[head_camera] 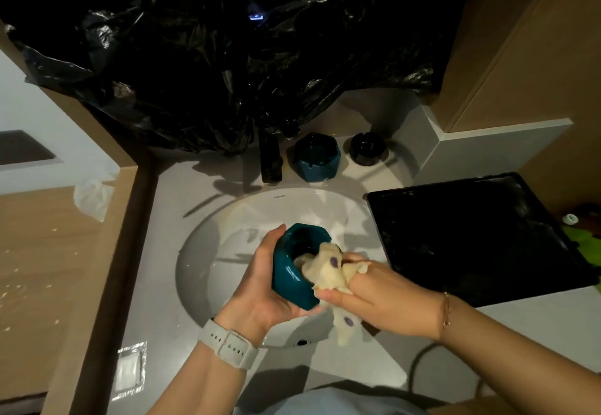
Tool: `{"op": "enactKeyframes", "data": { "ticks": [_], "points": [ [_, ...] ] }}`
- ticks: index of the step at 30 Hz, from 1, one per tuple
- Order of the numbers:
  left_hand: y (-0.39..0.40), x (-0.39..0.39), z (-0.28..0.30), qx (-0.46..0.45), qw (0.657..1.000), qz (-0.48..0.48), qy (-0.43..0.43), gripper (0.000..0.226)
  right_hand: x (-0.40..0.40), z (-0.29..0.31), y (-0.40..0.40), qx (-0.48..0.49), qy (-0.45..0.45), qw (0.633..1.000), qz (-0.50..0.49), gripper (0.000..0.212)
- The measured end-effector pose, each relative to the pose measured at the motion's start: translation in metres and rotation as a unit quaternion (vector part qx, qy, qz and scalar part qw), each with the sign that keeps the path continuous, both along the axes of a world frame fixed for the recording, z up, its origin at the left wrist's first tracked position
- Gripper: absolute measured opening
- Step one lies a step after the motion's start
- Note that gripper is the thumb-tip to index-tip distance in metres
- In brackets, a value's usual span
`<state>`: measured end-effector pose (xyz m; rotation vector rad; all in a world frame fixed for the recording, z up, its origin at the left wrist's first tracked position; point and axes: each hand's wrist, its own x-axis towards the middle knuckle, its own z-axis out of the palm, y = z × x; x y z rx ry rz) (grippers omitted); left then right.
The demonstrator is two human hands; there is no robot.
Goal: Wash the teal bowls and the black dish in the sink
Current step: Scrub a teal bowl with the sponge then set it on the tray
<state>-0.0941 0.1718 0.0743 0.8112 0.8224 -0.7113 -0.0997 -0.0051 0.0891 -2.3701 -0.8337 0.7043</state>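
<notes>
Gripping teal bowl (294, 271), cloth (325, 271) inside, sink (208, 252) lettering unreadable

Black tray (471, 239), black plastic sheet (227, 57).

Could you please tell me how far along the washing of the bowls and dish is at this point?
Nothing shows as finished. In hand: the left hand holds a teal bowl over the sink while the right hand wipes inside it with a cloth. Left: the second teal bowl and black dish sit behind the basin.
</notes>
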Motion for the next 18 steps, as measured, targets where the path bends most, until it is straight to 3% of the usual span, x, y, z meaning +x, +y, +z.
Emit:
{"op": "enactKeyframes", "data": {
  "ticks": [2, 4, 6, 9, 12, 14, 18],
  "points": [
    [-0.003, -0.001, -0.003, -0.004, 1.000, -0.019, -0.017, 0.066, -0.004, 0.005, 0.002, 0.043, 0.123, 0.990, -0.046, 0.049],
    [-0.007, 0.000, -0.002, 0.000, 0.998, -0.031, -0.057, 0.056, -0.001, 0.010, 0.008, 0.082, 0.152, 0.982, -0.071, 0.041],
    [-0.009, 0.001, 0.000, 0.005, 0.995, -0.037, -0.097, 0.052, 0.007, 0.010, 0.013, 0.047, 0.059, 0.997, -0.033, 0.049],
    [-0.007, 0.007, 0.002, 0.024, 0.992, -0.018, -0.125, 0.047, 0.017, 0.006, 0.016, -0.032, -0.135, 0.990, 0.015, 0.086],
    [-0.006, 0.016, 0.003, 0.003, 0.996, 0.003, -0.084, 0.047, 0.015, 0.001, 0.008, -0.026, -0.137, 0.990, 0.007, 0.095],
    [-0.008, 0.018, 0.002, -0.006, 0.998, 0.005, -0.059, 0.050, 0.014, -0.004, 0.001, 0.010, -0.100, 0.995, 0.000, 0.088],
    [-0.015, 0.014, -0.009, -0.012, 0.997, -0.028, -0.066, 0.054, 0.007, -0.013, -0.014, 0.124, 0.121, 0.978, -0.116, 0.061]
  ]
}}
